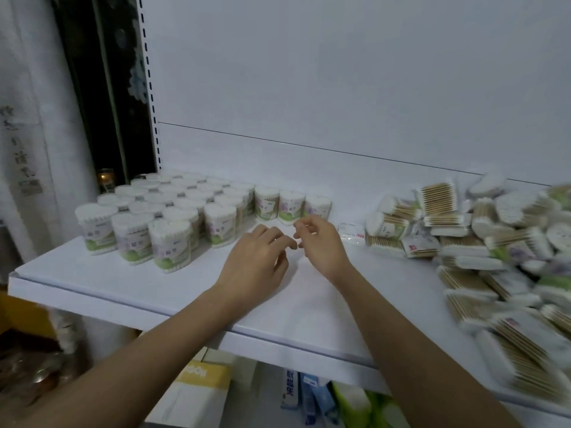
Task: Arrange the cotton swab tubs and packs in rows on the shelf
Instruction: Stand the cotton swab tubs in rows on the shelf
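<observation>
- You're hovering your left hand (pixel 258 257) and right hand (pixel 321 242) over the shelf (pixel 123 282), fingers loosely curled, holding nothing.
- Tubs (pixel 160 217) are standing in rows left; packs (pixel 482 242) are piling right.
- Packs are probably light, crinkly and slippery, so you're best pinching the long sides.

Both hands empty over shelf (pixel 123 282): left hand (pixel 256 261), right hand (pixel 321 245); tubs (pixel 160 217) left, packs (pixel 494 261) right.
</observation>
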A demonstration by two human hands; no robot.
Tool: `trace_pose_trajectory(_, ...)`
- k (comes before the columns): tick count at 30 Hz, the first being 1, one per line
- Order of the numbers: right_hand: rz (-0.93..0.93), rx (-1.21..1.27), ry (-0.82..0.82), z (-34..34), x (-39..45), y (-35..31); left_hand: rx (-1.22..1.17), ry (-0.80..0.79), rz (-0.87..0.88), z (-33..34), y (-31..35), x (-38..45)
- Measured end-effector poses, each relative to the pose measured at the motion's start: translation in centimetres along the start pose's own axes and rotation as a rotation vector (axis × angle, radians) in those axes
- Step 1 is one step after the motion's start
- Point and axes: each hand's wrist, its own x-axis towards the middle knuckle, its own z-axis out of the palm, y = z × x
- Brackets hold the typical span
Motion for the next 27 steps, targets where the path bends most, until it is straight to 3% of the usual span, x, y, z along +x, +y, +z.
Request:
trace_pose_trajectory(6, 0.018, -0.253, 0.009, -5.6, -0.6, -0.9, -0.378, -0.135, -0.278, 0.8, 2.2, 4.8)
trace_pose_trajectory(11, 0.041, -0.489, 0.113, -12.7, -1.3, -1.2, -0.566, -0.186, -0.195, 1.6, 6.0, 10.0)
trace_pose_trajectory(20, 0.165, -0.701, 0.291, -26.9, -4.6, -2.6, -0.669, -0.249, 0.02, 4.2, 16.5, 19.4)
trace_pose_trajectory(27, 0.185, -0.787, 0.331, -35.4, -5.0, -1.9, -0.704, -0.279, -0.076, 8.7, 23.9, 23.6)
